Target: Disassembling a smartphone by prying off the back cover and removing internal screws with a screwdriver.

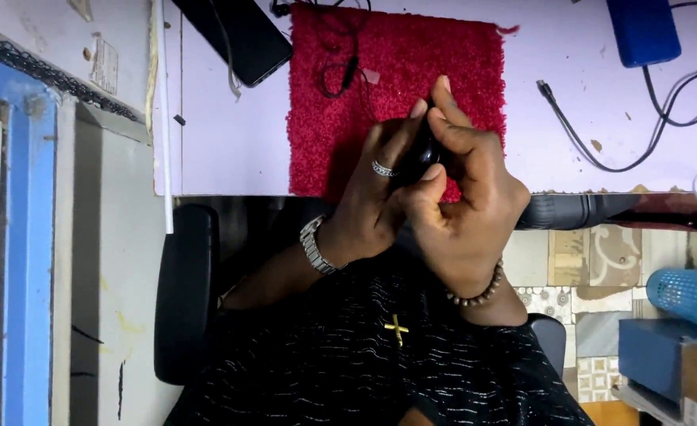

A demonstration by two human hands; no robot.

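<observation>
Both hands are raised together over a red fuzzy mat (396, 71) on a pale lilac desk (230, 134). My left hand (372, 201), with a ring and a metal watch, and my right hand (470, 213), with a brown bead bracelet, close around a small black object (419, 154). The fingers hide most of it, so I cannot tell what kind of thing it is. The right index finger points up past it.
A black phone (242, 35) lies at the desk's back left, and a thin black cable (340, 59) lies on the mat. A blue device (644, 28) with cables (601, 150) sits at back right. A black chair armrest (186, 292), a blue mesh basket (691, 296) and a blue box (656, 355) flank me.
</observation>
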